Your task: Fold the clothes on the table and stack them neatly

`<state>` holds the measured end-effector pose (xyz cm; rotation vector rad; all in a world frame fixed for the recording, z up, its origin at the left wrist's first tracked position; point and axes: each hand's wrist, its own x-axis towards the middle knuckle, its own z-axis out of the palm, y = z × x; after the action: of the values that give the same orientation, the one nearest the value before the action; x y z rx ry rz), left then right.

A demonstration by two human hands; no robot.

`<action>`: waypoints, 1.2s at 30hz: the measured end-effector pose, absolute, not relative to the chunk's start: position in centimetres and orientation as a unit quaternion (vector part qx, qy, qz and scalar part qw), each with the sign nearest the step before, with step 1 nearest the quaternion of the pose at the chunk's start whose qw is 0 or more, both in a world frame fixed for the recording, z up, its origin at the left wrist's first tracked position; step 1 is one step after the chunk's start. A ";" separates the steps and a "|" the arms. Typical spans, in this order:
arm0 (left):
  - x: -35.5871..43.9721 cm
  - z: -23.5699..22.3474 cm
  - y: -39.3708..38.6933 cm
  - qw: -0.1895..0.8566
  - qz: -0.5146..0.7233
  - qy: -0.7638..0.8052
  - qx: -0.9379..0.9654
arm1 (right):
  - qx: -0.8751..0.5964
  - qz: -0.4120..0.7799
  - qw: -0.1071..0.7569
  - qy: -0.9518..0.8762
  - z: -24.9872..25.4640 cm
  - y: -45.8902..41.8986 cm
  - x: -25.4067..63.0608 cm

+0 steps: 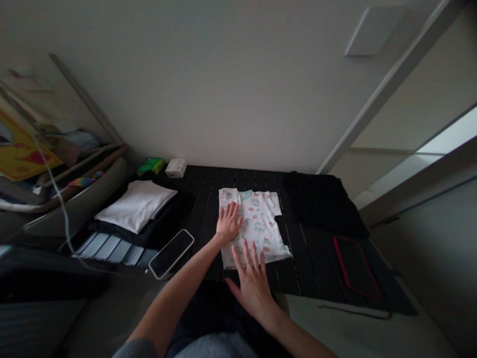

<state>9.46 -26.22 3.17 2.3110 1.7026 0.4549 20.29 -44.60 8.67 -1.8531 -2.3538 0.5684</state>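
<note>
Firstly, a dark slatted table (313, 268) runs back to a pale wall (223, 89), with open slats on either side of the central work area. At the far left edge, a folded white cloth (134, 206) rests on folded black fabric (164, 219). A folded black garment (320, 204) occupies the far right, and a dark tablet with a red border (357, 268) lies nearer the front right corner. A printed white shirt (257, 226) lies flat at the table's centre. The left hand (228, 223) rests on it, palm down, with its grip released. The right hand (252, 286) sits at the shirt's near edge, its fingers (246, 256) spread and its grip equally released. A smartphone (171, 253) lies face up left of the shirt. Beyond it sit a green box (150, 166) and a small white box (176, 168); any markings on them are too small to read.
</note>
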 end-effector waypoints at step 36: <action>2.4 4.1 -29.5 0.243 0.407 0.577 0.665 | -0.700 0.096 0.113 -0.698 7.8 -27.4 16.1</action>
<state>2.45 -29.49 4.13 1.8177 1.5760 1.1135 16.11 -27.37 7.82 -2.0549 -2.0492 0.2823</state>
